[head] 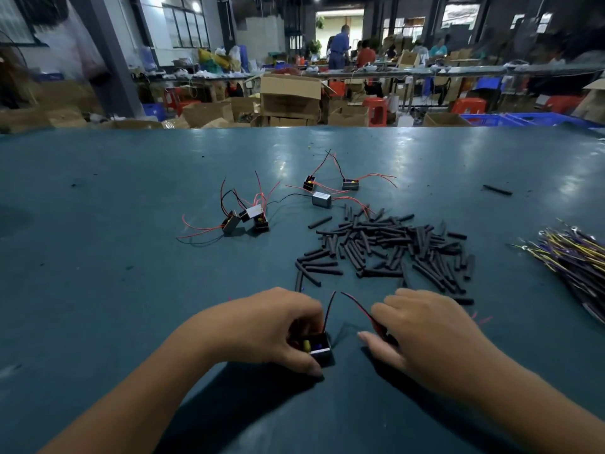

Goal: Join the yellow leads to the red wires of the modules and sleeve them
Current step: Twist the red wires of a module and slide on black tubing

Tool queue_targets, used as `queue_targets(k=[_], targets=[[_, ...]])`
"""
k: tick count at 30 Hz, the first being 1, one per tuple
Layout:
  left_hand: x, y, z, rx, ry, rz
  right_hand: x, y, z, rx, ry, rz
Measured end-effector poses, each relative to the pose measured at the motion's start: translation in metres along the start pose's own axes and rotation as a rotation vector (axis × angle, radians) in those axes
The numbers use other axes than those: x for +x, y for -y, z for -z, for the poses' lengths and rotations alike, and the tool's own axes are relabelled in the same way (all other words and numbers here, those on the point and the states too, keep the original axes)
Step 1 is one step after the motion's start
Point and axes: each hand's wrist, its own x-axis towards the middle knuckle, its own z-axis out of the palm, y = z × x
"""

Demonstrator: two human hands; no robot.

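Left hand [271, 326] grips a module [319, 350]; right hand [422, 335] pinches its red wire [361, 309].

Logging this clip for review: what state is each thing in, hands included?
Left hand: grips the held module.
Held module: on the table, open side up, no yellow lead on it.
Right hand: pinches the module's red wire.
Sleeves: loose pile, unused.
Yellow leads: bundled at the right edge, untouched.
Other modules: scattered beyond, wires bare.
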Motion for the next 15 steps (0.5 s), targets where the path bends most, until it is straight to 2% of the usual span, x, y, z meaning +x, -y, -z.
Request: queue_targets(k=[2, 8, 11, 15], targets=[[0.0, -0.002, 0.001, -0.049, -0.049, 0.022, -0.002, -0.003, -0.004, 0.068, 0.011, -0.049], [0.007, -0.009, -0.001, -0.205, -0.343, 0.021, -0.006, -0.006, -0.007, 0.116, -0.048, -0.088], [0.009, -0.012, -0.006, -0.217, -0.375, 0.003, -0.006, -0.005, -0.008, 0.087, -0.145, -0.117], [0.01, -0.012, -0.009, -0.259, -0.354, 0.033, -0.007, -0.007, -0.009, 0.188, -0.013, -0.176]])
